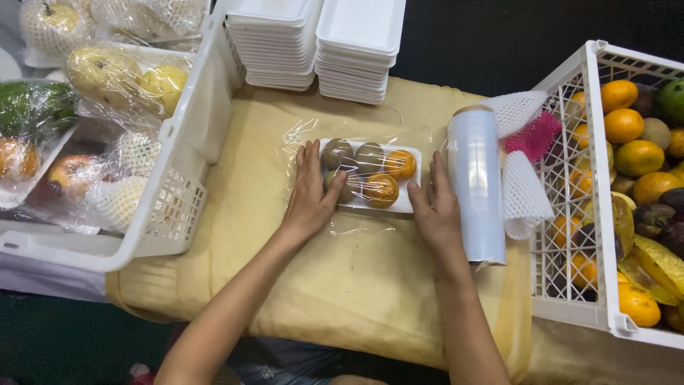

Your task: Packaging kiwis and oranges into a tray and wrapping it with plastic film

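A desk (pixel 342 285) covered with a wrinkled pale yellow cloth (pixel 249 214) carries everything here. Near its middle lies a sheet of clear plastic film (pixel 356 224), and on that film sits a white foam tray (pixel 406 203) of round fruit. Just right of the tray stands a roll of cling film (pixel 476 185), lying lengthwise, with white foam nets (pixel 524 189) and a pink one (pixel 534 134) beside it. Beyond the tray, at the desk's far edge, two stacks of empty white foam trays (pixel 320 43) rest. A white plastic crate (pixel 178 164) sits left of the tray, another white crate (pixel 570 214) right of the roll.
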